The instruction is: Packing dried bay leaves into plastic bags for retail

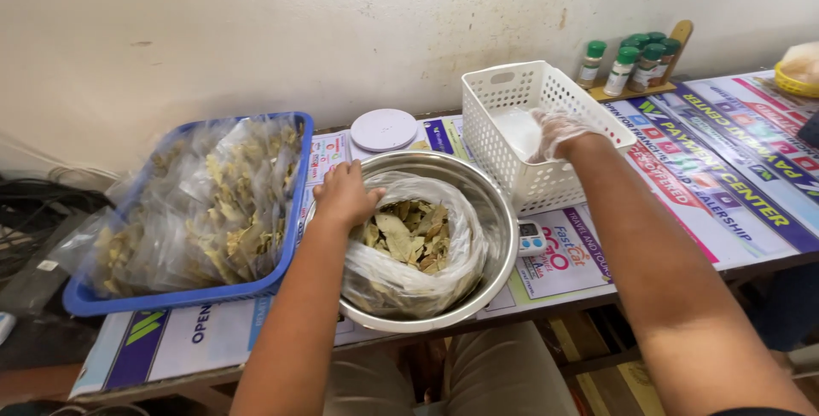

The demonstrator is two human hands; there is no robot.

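Dried leaves (409, 232) in bag-lined steel bowl (499, 211), bag mouth pinned open by clenched left hand (344, 194); gloved right hand (559, 133), at two o'clock, reaching loosely open into white basket (499, 96)

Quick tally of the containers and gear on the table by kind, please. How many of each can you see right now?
Steel bowl, holding the bag of dried leaves that the left hand grips: 1
Blue basket of packed leaf bags: 1
White basket, gloved right hand inside: 1
White round scale: 1
Green-capped spice jars: about 6, overlapping
Total: about 10
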